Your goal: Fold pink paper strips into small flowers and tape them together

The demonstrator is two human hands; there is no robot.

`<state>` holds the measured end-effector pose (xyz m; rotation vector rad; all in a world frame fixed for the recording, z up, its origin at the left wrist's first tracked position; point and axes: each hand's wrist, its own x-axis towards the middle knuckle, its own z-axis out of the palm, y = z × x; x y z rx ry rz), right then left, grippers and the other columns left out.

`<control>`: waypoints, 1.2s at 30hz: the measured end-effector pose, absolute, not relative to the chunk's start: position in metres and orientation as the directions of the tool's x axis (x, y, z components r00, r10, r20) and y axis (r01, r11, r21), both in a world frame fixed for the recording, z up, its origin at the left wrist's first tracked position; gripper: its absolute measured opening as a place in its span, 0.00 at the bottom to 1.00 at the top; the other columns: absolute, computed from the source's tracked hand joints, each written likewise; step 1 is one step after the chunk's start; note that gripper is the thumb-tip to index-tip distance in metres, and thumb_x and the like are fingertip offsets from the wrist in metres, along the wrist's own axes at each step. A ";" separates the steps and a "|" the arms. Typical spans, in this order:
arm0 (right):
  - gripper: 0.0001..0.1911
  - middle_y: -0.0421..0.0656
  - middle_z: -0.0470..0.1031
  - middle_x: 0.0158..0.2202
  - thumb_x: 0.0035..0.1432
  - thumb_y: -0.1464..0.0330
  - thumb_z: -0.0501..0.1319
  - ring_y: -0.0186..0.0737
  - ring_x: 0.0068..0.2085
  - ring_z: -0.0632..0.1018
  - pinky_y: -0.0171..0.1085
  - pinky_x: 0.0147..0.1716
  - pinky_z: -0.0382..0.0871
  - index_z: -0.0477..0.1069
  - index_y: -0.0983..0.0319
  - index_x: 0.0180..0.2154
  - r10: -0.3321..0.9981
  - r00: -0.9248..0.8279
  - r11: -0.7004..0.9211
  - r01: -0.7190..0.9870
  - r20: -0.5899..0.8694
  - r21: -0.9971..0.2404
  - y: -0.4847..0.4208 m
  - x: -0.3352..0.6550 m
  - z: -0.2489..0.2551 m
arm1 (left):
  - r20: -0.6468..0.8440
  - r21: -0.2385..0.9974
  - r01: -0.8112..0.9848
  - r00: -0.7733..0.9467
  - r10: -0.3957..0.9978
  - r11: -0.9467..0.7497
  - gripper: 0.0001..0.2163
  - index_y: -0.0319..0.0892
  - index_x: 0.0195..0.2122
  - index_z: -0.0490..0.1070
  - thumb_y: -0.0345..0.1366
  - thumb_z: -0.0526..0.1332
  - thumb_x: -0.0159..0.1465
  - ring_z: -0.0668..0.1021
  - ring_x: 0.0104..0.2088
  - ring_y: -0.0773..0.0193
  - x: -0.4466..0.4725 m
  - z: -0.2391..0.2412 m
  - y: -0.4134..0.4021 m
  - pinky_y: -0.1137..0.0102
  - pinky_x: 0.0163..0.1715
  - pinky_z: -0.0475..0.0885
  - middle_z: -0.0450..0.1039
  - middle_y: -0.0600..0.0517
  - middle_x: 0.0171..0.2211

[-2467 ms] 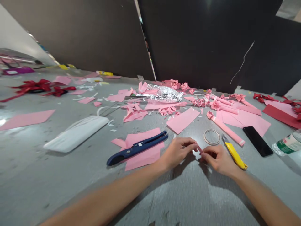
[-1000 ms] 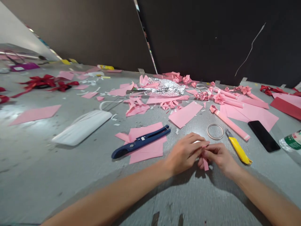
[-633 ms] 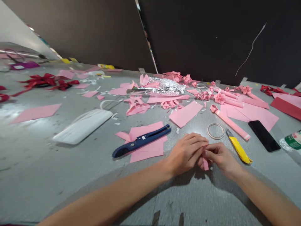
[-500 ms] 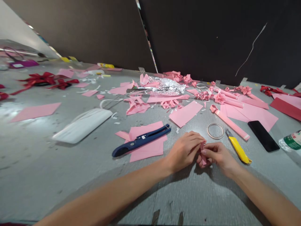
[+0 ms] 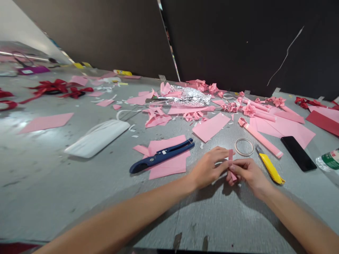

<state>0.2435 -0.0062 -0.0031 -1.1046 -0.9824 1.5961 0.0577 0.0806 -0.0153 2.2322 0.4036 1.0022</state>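
A narrow strip of pink paper [image 5: 230,154] stands between my two hands, its lower end bent or crossed below the fingers. My left hand [image 5: 210,168] pinches it from the left with the fingertips. From the other side my right hand [image 5: 246,173] grips it between thumb and fingers; the curled fingers partly hide the strip. Just beyond the right hand lies a roll of thin tape [image 5: 244,147]. To its right is a yellow utility knife [image 5: 270,165]. Blue-handled scissors or cutters [image 5: 161,155] rest on pink paper sheets [image 5: 169,171] to the left.
Pink rolled tubes [image 5: 261,137], folded paper flowers [image 5: 249,110] and crumpled clear film [image 5: 189,95] lie toward the dark back panel. A phone [image 5: 298,153] and a bottle [image 5: 328,160] are at the right. White masks [image 5: 97,139] and red ribbon bows [image 5: 53,86] lie left.
The pink strip now sticks up above my fingertips, where before it was mostly covered by them. My left fingers have opened slightly around it. The whole view has shifted a little.
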 end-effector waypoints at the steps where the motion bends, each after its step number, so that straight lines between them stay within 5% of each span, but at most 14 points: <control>1: 0.23 0.48 0.84 0.31 0.58 0.49 0.79 0.38 0.29 0.82 0.39 0.33 0.80 0.85 0.65 0.34 0.961 -0.165 -0.259 -0.240 -0.223 -0.936 -0.006 0.244 -0.003 | 0.530 0.687 0.020 0.670 0.520 -0.726 0.13 0.42 0.46 0.83 0.34 0.57 0.81 0.85 0.50 0.54 0.058 -0.015 0.080 0.56 0.53 0.80 0.87 0.44 0.47; 13: 0.24 0.51 0.85 0.32 0.57 0.50 0.80 0.40 0.28 0.83 0.39 0.31 0.79 0.85 0.66 0.33 0.953 -0.157 -0.290 -0.218 -0.260 -0.932 -0.008 0.243 -0.002 | 0.492 0.786 -0.001 0.606 0.625 -0.618 0.13 0.44 0.47 0.84 0.37 0.58 0.81 0.85 0.50 0.53 0.059 -0.014 0.078 0.54 0.52 0.83 0.87 0.43 0.46; 22: 0.25 0.52 0.85 0.30 0.56 0.50 0.80 0.39 0.26 0.82 0.37 0.28 0.78 0.83 0.67 0.31 0.924 -0.183 -0.373 -0.256 -0.334 -0.892 -0.011 0.240 -0.004 | 0.537 0.734 -0.048 0.651 0.536 -0.677 0.11 0.44 0.53 0.84 0.32 0.60 0.78 0.84 0.51 0.52 0.059 -0.017 0.078 0.53 0.53 0.82 0.87 0.43 0.47; 30: 0.29 0.51 0.83 0.28 0.54 0.45 0.79 0.39 0.25 0.81 0.36 0.25 0.73 0.82 0.67 0.33 0.913 -0.172 -0.402 -0.225 -0.370 -0.888 -0.008 0.243 -0.007 | 0.461 0.746 0.042 0.688 0.561 -0.664 0.17 0.44 0.36 0.80 0.36 0.56 0.81 0.82 0.35 0.59 0.061 -0.016 0.078 0.64 0.38 0.77 0.82 0.49 0.32; 36: 0.20 0.43 0.81 0.28 0.58 0.51 0.79 0.38 0.26 0.76 0.37 0.27 0.70 0.85 0.61 0.38 0.997 0.020 -0.079 0.096 -0.078 -0.992 -0.003 0.254 -0.002 | 0.364 0.714 0.200 0.713 0.599 -0.671 0.15 0.42 0.37 0.78 0.34 0.55 0.79 0.81 0.31 0.62 0.057 -0.018 0.074 0.69 0.33 0.71 0.81 0.52 0.31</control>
